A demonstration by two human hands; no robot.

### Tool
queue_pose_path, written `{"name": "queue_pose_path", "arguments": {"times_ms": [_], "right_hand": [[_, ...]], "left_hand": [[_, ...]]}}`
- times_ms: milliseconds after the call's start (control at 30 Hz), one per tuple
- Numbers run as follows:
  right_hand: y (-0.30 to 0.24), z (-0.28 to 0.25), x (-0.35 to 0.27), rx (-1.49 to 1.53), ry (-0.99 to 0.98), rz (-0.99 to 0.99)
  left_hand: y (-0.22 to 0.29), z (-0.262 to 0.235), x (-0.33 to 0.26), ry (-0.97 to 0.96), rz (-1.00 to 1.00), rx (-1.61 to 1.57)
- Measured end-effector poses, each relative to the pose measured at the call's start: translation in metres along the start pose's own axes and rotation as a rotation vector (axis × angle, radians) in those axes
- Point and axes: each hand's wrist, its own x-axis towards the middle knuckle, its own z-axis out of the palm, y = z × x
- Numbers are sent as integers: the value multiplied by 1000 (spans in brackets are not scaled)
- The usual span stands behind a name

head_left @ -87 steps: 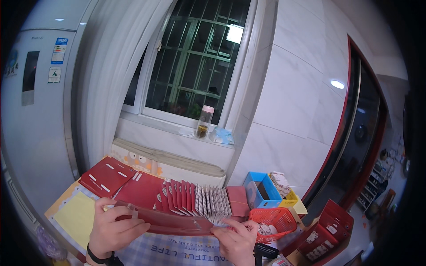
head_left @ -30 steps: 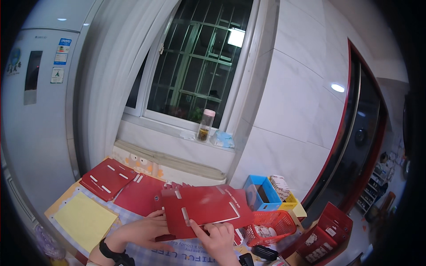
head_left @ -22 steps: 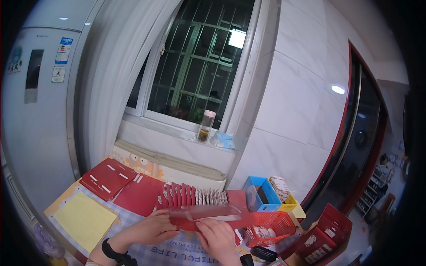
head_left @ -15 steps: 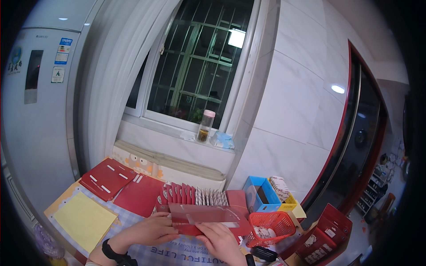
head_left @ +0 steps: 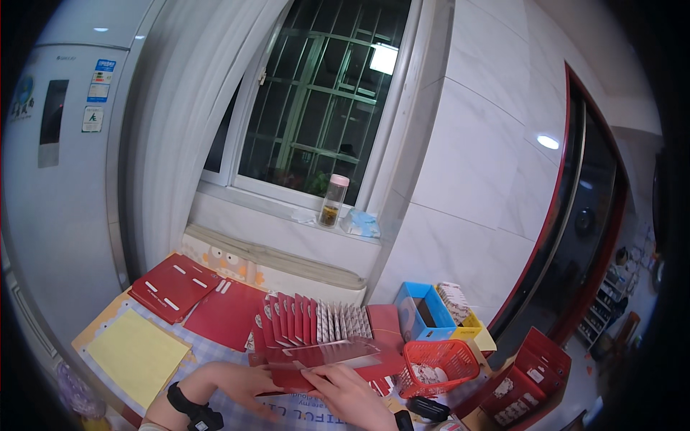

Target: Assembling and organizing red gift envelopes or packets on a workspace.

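Tilted above the table is a dark red card sleeve with a clear plastic panel (head_left: 338, 353). My right hand (head_left: 346, 395) pinches its near edge, fingers bent over the card. At its left end, my left hand (head_left: 241, 384) has its fingers stretched and apart, the fingertips touching the red card; what lies under them is hidden. Just behind the sleeve stands a row of red packets (head_left: 291, 320), fanned upright, and white patterned packets (head_left: 341, 321) continue that row to the right.
Red folders (head_left: 172, 287) and a yellow sheet (head_left: 136, 355) lie at left. On the right are a blue bin (head_left: 424, 312), a yellow box (head_left: 467, 327), a red basket (head_left: 440, 370), a black object (head_left: 428, 409) and an open red box (head_left: 528, 381). A bottle (head_left: 333, 201) stands on the sill.
The sleeve has dropped and tilted flatter, uncovering more of the packet row. My left hand has shifted left and lower with its fingers spread; my right hand has moved slightly left.
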Motion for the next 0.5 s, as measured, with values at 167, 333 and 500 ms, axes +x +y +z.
{"name": "queue_pose_path", "arguments": {"times_ms": [167, 333, 500], "right_hand": [[-3, -2, -3, -38, 10, 16], [-10, -3, -2, -97, 53, 33], [9, 4, -4, -203, 74, 97]], "left_hand": [[7, 1, 4, 16, 25, -11], [4, 3, -1, 16, -61, 136], [56, -17, -13, 541, -558, 257]]}}
